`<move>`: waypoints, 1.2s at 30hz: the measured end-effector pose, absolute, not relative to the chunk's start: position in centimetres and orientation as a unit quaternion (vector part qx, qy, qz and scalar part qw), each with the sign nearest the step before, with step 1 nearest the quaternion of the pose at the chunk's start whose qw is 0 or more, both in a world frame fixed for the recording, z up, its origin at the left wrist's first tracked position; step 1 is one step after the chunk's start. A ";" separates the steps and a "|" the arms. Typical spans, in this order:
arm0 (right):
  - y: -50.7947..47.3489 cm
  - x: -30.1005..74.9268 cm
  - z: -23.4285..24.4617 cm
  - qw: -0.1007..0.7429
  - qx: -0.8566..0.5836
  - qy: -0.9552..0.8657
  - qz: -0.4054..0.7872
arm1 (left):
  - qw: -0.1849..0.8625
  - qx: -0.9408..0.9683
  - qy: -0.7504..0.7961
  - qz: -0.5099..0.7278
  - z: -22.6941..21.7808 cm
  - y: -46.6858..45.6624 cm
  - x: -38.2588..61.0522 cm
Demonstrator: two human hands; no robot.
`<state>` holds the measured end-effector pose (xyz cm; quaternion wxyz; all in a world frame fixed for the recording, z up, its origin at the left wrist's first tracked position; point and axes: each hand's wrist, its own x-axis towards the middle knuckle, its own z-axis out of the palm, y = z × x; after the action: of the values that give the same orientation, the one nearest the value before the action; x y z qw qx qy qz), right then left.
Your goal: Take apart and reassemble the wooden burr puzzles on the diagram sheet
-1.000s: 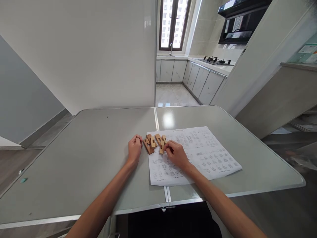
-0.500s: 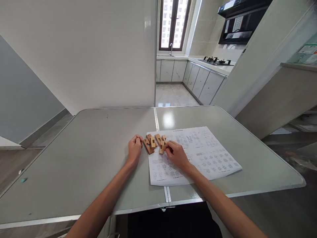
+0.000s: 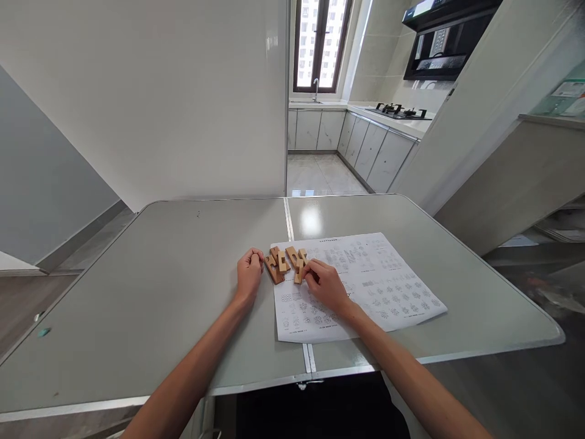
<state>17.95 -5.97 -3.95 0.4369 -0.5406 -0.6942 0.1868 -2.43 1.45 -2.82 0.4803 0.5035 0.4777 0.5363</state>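
Several notched wooden puzzle pieces lie bunched at the upper left corner of a printed paper sheet (image 3: 361,292). A darker brown puzzle piece (image 3: 275,270) slants at the left of the bunch, beside a lighter puzzle piece (image 3: 282,261). My left hand (image 3: 249,273) is closed just left of the brown piece; whatever its curled fingers hold, if anything, is hidden. On the right side, my right hand (image 3: 323,283) pinches with thumb and fingers at the edge of an upright-lying pale puzzle piece (image 3: 298,272). Its palm hovers over the sheet's printed diagrams.
The grey folding table (image 3: 159,292) has a metal seam (image 3: 309,358) down its middle, passing under the paper. A small green bit (image 3: 44,332) lies near the left edge. Beyond the table are a white wall (image 3: 183,97) and a kitchen with a gas stove (image 3: 398,112).
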 end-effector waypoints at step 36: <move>-5.6 18.5 -4.1 0.473 -0.594 -0.630 0.166 | 0.486 0.501 0.469 0.541 -2.9 1.4 -2.6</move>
<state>18.51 -5.59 -4.06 0.4729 -0.5937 -0.6296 0.1660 -2.57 1.43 -2.89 0.4856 0.5012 0.4693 0.5411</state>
